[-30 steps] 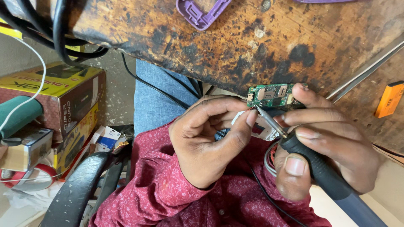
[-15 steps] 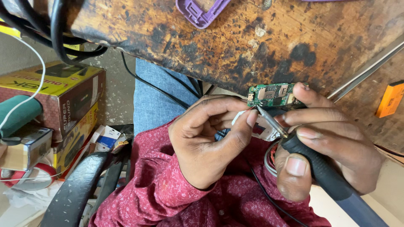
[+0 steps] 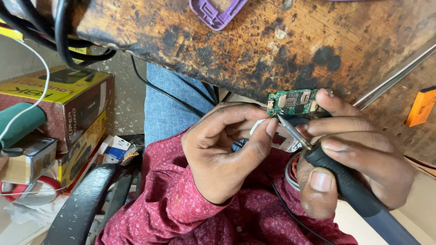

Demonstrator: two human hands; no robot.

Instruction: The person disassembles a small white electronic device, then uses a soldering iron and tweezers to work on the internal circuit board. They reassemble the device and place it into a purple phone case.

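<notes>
Left hand (image 3: 222,154): fingers pinched together on a thin wire (image 3: 260,124) just beside the board.
Right hand (image 3: 349,159): clamped on a black-handled soldering iron (image 3: 318,159), tip at the board's near edge.
Circuit board (image 3: 293,100): small, green, at the near edge of the scorched wooden counter (image 3: 236,50).
Far: purple frame (image 3: 215,13).
Left: cardboard boxes (image 3: 68,109).

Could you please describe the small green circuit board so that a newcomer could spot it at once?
Start at the scorched wooden bench and follow its near edge to the right hand. The green circuit board sits there under the fingertips, met by the soldering iron. It is the only green, component-studded piece.
</notes>
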